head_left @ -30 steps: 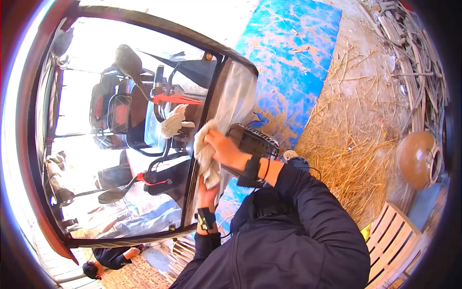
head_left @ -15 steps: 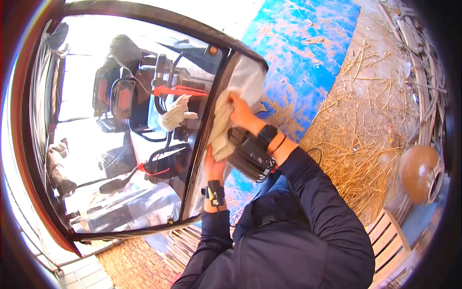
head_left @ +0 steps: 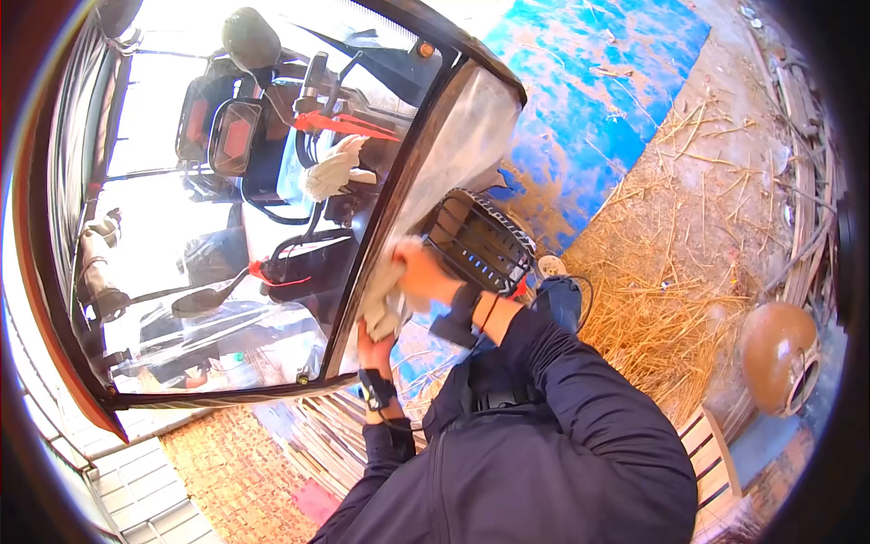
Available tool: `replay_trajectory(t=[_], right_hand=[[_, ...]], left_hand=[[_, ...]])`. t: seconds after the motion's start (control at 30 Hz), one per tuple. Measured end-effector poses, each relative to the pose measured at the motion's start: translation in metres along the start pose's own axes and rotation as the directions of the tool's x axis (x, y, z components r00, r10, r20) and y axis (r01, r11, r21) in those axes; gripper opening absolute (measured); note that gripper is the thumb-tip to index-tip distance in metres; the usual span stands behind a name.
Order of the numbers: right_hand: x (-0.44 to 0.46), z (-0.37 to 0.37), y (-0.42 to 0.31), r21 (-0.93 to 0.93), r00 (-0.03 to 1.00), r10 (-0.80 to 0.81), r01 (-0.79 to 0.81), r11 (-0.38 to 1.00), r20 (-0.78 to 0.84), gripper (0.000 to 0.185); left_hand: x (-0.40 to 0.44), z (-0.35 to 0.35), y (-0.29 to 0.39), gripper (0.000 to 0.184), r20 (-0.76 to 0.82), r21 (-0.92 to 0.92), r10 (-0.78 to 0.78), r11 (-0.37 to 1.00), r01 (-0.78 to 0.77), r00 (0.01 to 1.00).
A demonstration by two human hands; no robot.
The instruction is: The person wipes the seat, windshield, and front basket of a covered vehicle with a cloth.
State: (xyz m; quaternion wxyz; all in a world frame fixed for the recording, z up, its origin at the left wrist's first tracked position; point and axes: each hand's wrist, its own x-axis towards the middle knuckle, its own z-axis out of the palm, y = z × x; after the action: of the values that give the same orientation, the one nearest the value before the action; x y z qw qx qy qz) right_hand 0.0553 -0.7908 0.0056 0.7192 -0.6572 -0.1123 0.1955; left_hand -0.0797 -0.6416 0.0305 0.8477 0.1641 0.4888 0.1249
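A crumpled beige cloth (head_left: 381, 306) lies against the right-hand edge of a dark-framed clear windshield (head_left: 213, 272). My right hand (head_left: 424, 274), a little blurred, is closed on the cloth's upper part. At its lower end, my left hand (head_left: 375, 349) grips the cloth, with the fingers partly hidden behind it. Both wrists wear black bands. Beside my right hand is a black slatted basket (head_left: 480, 240). Clear plastic sheeting (head_left: 462, 131) hangs along the frame above the hands.
Through the windshield show handlebars with red ribbons (head_left: 349, 124), a whitish glove-like thing (head_left: 337, 170) and a mirror (head_left: 251, 38). A blue sheet (head_left: 589, 100) and straw (head_left: 648, 317) cover the ground. A brown jar (head_left: 778, 354) and a wooden slatted seat (head_left: 711, 453) are at right.
Both hands have moved down along the windshield edge with the cloth, the right one more, coming nearer the left. The view has shifted, and the basket shows more fully.
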Motion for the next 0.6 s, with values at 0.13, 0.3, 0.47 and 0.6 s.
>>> replay_trajectory(t=[0.13, 0.3, 0.47, 0.6], right_hand=[[0.031, -0.066, -0.016, -0.021, 0.932, -0.043, 0.038, 0.999, -0.359, 0.026], [0.043, -0.078, -0.025, -0.152, 0.865, -0.199, 0.144, 0.978, -0.462, 0.032], [0.012, 0.014, 0.016, -0.097, 0.967, -0.158, 0.141, 0.985, -0.201, 0.039], [-0.035, 0.071, 0.02, -0.015, 0.992, -0.04, 0.038, 0.999, -0.116, 0.031]], left_hand=[[0.028, 0.076, -0.046, 0.031, 0.219, 0.129, -0.133, 0.986, 0.107, 0.967], [0.033, 0.102, -0.063, 0.031, 0.132, 0.123, -0.138, 0.985, 0.122, 0.982], [0.053, -0.008, 0.001, 0.035, 0.357, 0.098, -0.224, 0.974, 0.202, 0.907], [0.043, -0.085, 0.027, 0.038, 0.196, 0.178, -0.24, 0.962, 0.206, 0.951]])
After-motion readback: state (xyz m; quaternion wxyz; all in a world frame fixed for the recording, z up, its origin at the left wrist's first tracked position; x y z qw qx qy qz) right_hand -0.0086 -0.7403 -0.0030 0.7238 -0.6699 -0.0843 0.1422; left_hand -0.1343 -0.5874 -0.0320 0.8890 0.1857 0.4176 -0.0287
